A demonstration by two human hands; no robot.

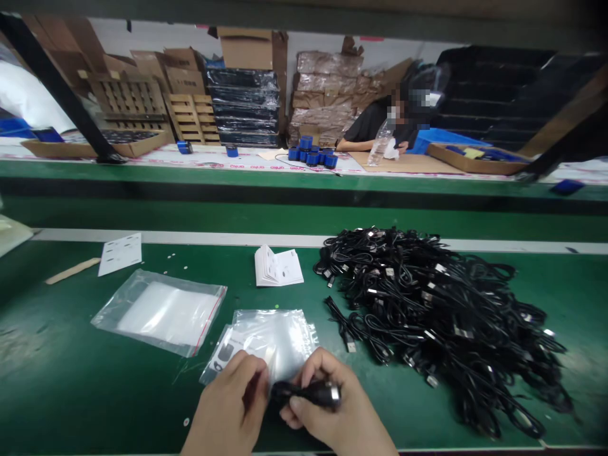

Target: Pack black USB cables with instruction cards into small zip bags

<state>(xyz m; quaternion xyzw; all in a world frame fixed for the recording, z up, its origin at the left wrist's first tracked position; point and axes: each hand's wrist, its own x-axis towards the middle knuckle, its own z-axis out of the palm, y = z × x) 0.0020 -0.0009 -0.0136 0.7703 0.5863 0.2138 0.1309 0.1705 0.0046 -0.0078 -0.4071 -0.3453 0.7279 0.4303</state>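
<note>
My left hand [230, 402] is closed with its fingertips pinched at the edge of a clear plastic bag [227, 345], in which a printed leaflet shows. My right hand [344, 411] grips a bundled black USB cable [316, 394], its metal end pointing right. The cable's other end reaches the bag's edge beside my left fingers; whether it is inside the bag I cannot tell. More clear bags [289, 326] lie flat just beyond my hands. To the right spreads a large heap of bundled black USB cables [408, 297].
A larger clear bag [161, 310] with white contents lies left. Folded leaflets [285, 269] stand mid-table; a printed sheet [121, 253] and a brown strip [71, 271] lie farther left. Across the bench, a person [375, 123] sits near blue cylindrical items [311, 154] and a cardboard tray [479, 161].
</note>
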